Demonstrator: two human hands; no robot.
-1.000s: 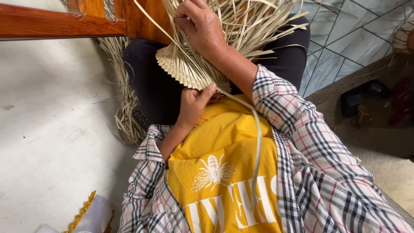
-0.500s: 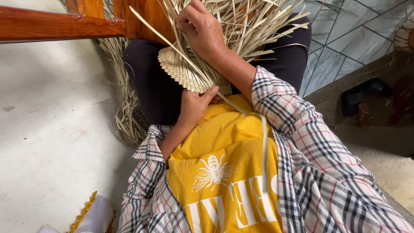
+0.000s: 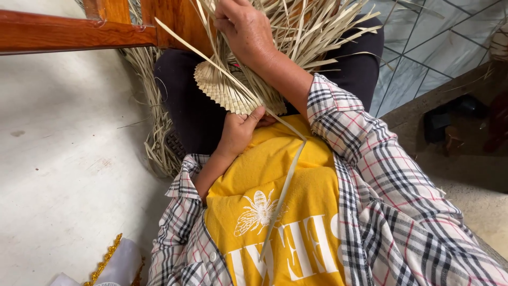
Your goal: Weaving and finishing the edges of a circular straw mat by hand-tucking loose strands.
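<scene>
The left hand (image 3: 241, 130) pinches the near edge of the pale woven palm-leaf mat (image 3: 225, 90) on the lap; the right hand (image 3: 246, 29) grips loose straw-coloured strips (image 3: 312, 32) beyond it.

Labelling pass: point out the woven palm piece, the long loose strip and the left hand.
woven palm piece (image 3: 225, 90), head view, on its plaited rounded edge
long loose strip (image 3: 283, 190), head view, mid-length over the yellow shirt
left hand (image 3: 241, 130), head view, back of the hand

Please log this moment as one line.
left hand: gripping woven palm-leaf piece | right hand: on loose palm strips | long strip: trailing down shirt
</scene>
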